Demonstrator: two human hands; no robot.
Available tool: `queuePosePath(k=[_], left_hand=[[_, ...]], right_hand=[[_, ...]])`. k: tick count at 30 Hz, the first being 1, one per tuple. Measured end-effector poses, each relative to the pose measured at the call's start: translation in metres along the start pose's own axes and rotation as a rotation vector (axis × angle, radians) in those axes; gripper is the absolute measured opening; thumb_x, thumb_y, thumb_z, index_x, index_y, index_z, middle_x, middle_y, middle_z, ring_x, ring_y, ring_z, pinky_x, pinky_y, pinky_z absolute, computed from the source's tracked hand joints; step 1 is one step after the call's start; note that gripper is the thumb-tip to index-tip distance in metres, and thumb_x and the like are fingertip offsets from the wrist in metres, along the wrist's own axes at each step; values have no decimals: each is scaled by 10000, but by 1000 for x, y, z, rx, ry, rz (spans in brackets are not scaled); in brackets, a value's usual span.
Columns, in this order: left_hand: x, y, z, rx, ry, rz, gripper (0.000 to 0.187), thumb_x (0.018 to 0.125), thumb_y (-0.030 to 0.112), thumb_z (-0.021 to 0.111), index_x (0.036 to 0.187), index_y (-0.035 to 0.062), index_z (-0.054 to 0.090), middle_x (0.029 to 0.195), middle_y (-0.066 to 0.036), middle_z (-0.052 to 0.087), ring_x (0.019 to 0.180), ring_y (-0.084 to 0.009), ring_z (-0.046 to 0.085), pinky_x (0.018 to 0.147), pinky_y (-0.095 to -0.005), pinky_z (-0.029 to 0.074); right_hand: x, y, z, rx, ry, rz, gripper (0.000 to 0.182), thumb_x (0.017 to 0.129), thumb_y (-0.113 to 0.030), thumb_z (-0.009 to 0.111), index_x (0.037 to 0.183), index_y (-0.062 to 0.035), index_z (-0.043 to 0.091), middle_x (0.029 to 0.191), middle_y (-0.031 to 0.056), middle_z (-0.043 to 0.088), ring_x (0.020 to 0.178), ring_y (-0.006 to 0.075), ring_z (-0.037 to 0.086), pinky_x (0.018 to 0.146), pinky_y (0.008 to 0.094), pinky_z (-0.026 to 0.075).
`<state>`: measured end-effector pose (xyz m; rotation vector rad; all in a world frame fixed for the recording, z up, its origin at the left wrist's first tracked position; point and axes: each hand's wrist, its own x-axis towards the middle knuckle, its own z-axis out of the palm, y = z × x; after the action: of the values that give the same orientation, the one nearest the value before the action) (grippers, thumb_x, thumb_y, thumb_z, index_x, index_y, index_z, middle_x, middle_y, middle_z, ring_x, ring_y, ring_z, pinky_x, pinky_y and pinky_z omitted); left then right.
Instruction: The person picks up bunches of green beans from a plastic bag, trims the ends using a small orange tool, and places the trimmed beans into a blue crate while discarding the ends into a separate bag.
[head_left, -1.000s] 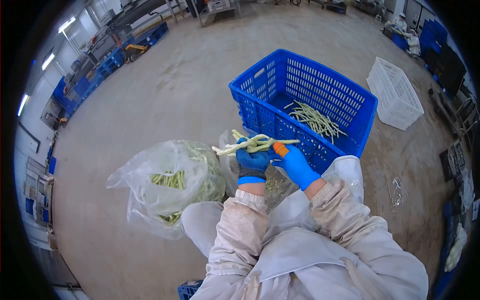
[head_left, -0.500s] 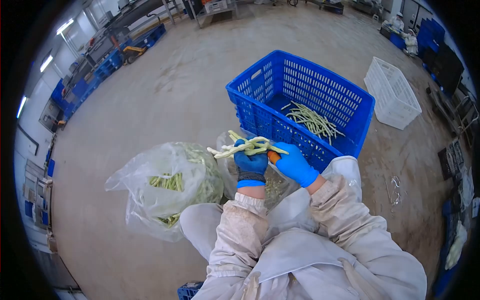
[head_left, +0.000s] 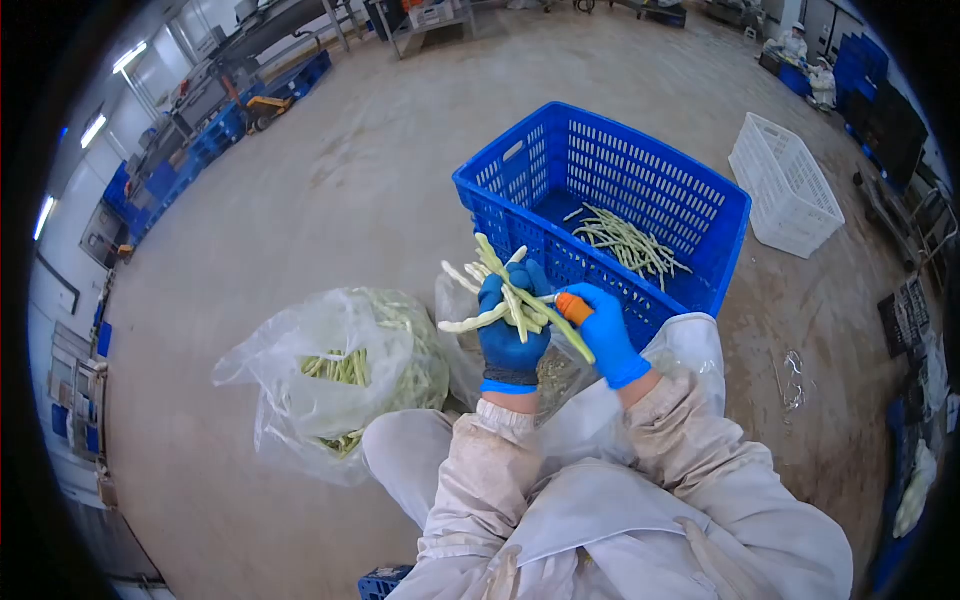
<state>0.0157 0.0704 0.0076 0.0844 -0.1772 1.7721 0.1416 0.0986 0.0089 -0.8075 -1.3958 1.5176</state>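
Several pale green bean pods (head_left: 490,262) lie across my left hand (head_left: 514,330), whose gloved fingers are wrapped round them. My right hand (head_left: 606,335), in a bright blue glove, grips an orange-handled tool (head_left: 573,308); its short metal end touches or nearly touches the pods. One long pod slants down between the hands. Behind them stands a blue crate (head_left: 600,185) with a loose pile of pods (head_left: 632,243) on its bottom. To the left, a clear plastic bag (head_left: 345,380) holds more pods. Under my hands is another clear bag (head_left: 458,350), partly hidden.
A white crate (head_left: 785,185) stands right of the blue one. Two people (head_left: 793,45) in white are at the far upper right, near blue crates. A yellow pallet jack (head_left: 268,108) is at the upper left. Black crates and bags line the right edge.
My left hand has turned upright and moved slightly right, fanning the pods upward. My right hand has shifted a little right, and the orange handle now shows more fully with its metal end.
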Motion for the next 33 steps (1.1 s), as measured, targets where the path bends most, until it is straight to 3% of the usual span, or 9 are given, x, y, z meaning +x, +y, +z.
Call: queuePosePath(k=[1,3,8,11,14,17,26,31,33], left_hand=[[-2,2,1,51,17,22,383,915,200,500,1195,-49,423,910,-107,600,903,-211,580,902,-360,463],[-7,2,8,176,64,2,372,922,186,488,1204,-44,410,902,-104,588,889,-206,577,897,-341,464],[-10,-5,-7,186,106,-12,341,905,164,512,1141,-70,436,880,-107,574,856,-203,573,929,-349,454],[-25,-8,16,169,118,60,351,892,140,522,1160,-67,431,890,-98,560,840,-199,578,920,-342,467],[-25,6,17,-18,58,-29,398,892,113,506,1220,-81,389,931,-106,556,847,-186,609,979,-349,446],[-24,13,12,-24,38,-8,394,898,121,504,1219,-80,396,924,-110,560,848,-185,609,970,-351,451],[-23,29,9,-48,-21,86,282,913,137,487,1115,-55,450,873,-89,555,829,-188,598,1005,-387,422],[-28,30,5,147,-18,128,345,904,139,498,1205,-17,441,975,-104,605,882,-202,605,1015,-420,406],[-29,28,3,181,-55,99,381,887,122,520,1246,25,438,1000,-95,610,907,-209,602,1016,-428,402]], right_hand=[[1,-6,-5,0,1,1,78,826,-64,587,886,-41,631,793,65,616,693,180,603,598,287,465],[9,-18,-20,-819,-110,-727,160,771,-87,617,923,-37,633,742,92,606,672,258,610,576,334,477],[42,9,-43,-1087,56,-332,159,727,-175,606,850,-76,624,814,174,620,695,367,592,624,447,469],[49,32,-78,-724,192,-42,239,781,-147,577,991,-39,618,914,225,616,793,362,611,694,410,487],[36,57,-83,-833,-238,-205,405,782,-120,600,1165,-5,543,1080,237,577,892,349,603,783,384,481],[18,22,-72,-730,-335,-51,528,791,-119,619,1271,21,451,1201,225,521,973,306,589,853,347,462],[-20,-55,-42,-172,-514,255,313,894,-114,555,1183,7,554,1008,108,633,893,163,613,803,294,481],[-31,-45,-28,-149,-493,229,308,910,-118,544,1196,-2,545,1041,97,628,919,170,606,818,294,472],[-31,-41,-18,-260,-328,23,341,881,-153,596,1190,-16,552,1027,96,630,944,163,591,795,313,475]])
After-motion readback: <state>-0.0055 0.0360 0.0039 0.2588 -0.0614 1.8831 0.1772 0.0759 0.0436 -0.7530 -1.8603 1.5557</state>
